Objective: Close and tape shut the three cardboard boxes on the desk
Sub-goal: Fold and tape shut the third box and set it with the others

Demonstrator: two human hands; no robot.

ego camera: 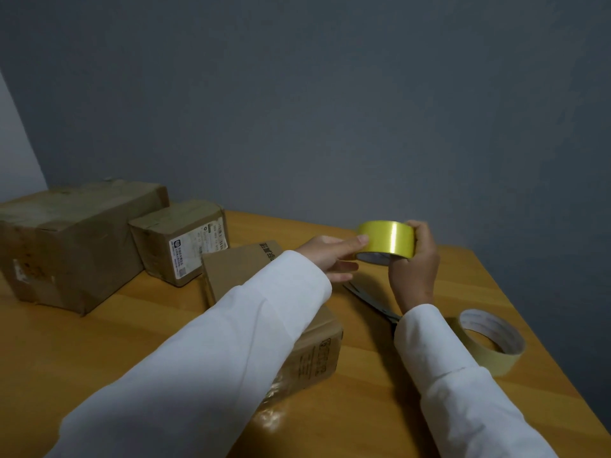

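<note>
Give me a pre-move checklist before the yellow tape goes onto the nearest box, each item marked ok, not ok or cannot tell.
1. Yellow tape roll held: ok, the right hand grips it above the desk.
2. Free tape end found: cannot tell, the left hand has a thumb on the roll's face, but no loose end shows.
3. Nearest box flaps closed: cannot tell, the left sleeve covers its top.
4. Scissors within reach: ok, they lie on the desk below the hands.
5. Spare beige roll out of the way: ok, it lies by the right sleeve.
</note>
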